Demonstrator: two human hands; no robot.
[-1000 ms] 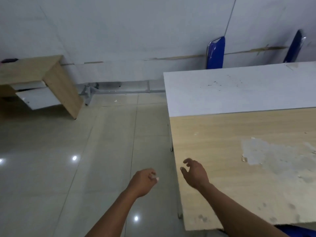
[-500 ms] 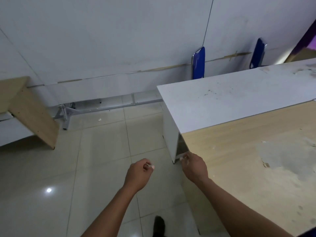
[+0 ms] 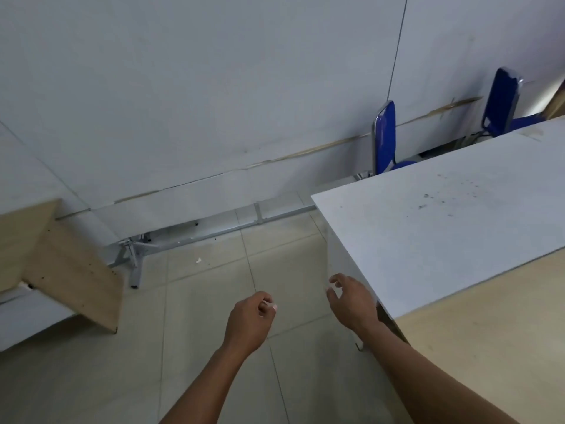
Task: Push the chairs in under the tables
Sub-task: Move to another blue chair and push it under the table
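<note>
Compared with half a second earlier: view shifted so the tables sit further right, more tiled floor (image 3: 214, 301) exposed, chair seats now partly visible, dark shoe at the bottom edge gone. Left hand (image 3: 249, 321) loosely curled over the floor, grasping nothing. Right hand (image 3: 351, 302) off the wooden table's corner, now in front of the white table's end panel, fingers (image 3: 336, 281) spread and released, touching nothing. Two blue chairs: near chair (image 3: 385, 137) and far chair (image 3: 501, 102), both behind the white table (image 3: 443, 234) by the wall (image 3: 214, 87), seats towards the table edge. Three tables: white table, wooden table (image 3: 489, 332) abutting it, wooden desk (image 3: 61, 270) at left. One metal frame (image 3: 195, 237) along the wall base. No containers in view.
</note>
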